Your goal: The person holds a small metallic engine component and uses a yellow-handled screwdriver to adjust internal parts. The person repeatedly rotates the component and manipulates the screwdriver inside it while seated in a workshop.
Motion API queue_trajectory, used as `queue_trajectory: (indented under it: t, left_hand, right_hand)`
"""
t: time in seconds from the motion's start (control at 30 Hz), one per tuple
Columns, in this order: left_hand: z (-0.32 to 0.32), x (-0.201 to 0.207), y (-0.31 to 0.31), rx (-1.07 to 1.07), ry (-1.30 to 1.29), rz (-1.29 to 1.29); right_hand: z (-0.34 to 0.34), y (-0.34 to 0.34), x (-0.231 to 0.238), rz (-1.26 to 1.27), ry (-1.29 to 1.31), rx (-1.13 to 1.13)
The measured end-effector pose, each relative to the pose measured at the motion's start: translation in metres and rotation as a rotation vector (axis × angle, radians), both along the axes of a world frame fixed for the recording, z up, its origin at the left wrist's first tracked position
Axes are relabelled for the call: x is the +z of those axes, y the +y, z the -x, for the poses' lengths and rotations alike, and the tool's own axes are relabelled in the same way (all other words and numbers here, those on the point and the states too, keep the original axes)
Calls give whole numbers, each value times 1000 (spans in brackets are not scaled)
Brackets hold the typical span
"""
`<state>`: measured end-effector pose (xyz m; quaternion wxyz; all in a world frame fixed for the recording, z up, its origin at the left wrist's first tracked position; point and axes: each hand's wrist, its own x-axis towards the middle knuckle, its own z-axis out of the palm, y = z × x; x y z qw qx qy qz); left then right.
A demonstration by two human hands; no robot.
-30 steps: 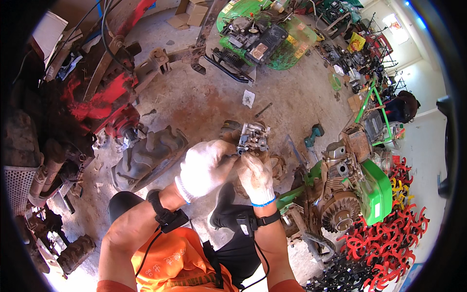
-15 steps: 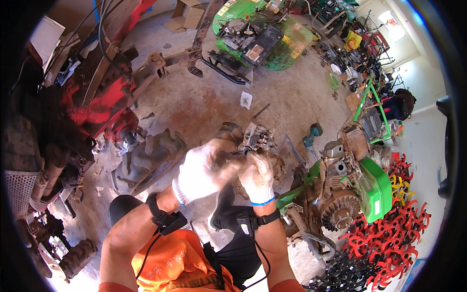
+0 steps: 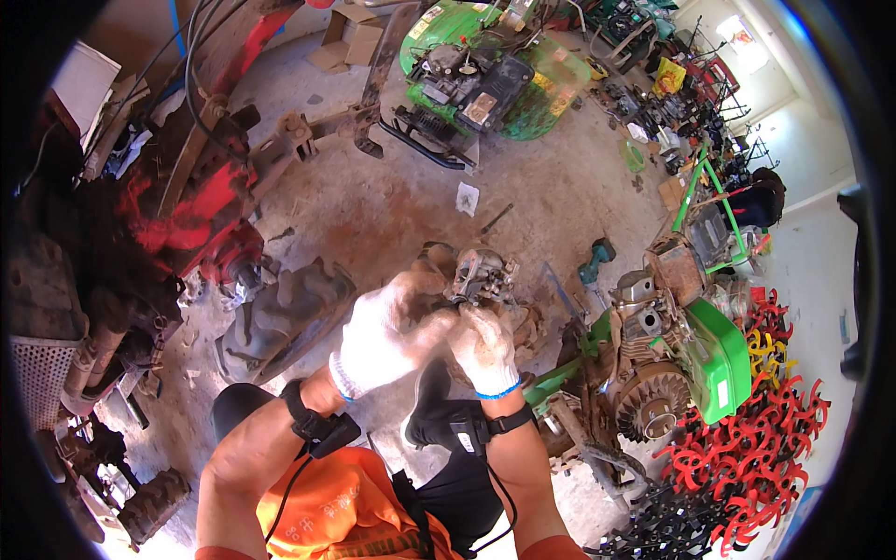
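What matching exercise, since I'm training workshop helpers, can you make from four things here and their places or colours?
1. metal part
2. power tool
3. paper scrap
4. curved pieces

A. White
B. Mostly red, heaped
C. At the left hand and right hand
D. Teal, on the floor

Pairs: 1-C; 2-D; 3-A; 4-B

A mechanical part [image 3: 483,273] sits just beyond the hands [image 3: 483,347]; rightward, a power tool [image 3: 595,261] on the floor [image 3: 560,187] — then an engine [image 3: 646,343]; ahead, a paper scrap [image 3: 468,198], a machine [image 3: 481,82] behind it.
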<state>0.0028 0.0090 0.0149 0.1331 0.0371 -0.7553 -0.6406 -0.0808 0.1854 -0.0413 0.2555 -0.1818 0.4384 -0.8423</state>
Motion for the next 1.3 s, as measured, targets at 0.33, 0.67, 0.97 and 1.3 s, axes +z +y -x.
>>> queue_trajectory:
  t: [0.33,0.67,0.97,1.3]
  left_hand:
    - [-4,-1,9,37,54,63]
    - [1,2,8,41,268,141]
    - [-3,-5,6,30,250,-81]
    - [-10,10,-5,93,103,-219]
  right_hand:
    - [-8,4,-24,-103,-162,-229]
    - [8,2,14,378,-429,258]
    - [15,5,13,271,-257,192]
    - [15,4,14,671,-610,325]
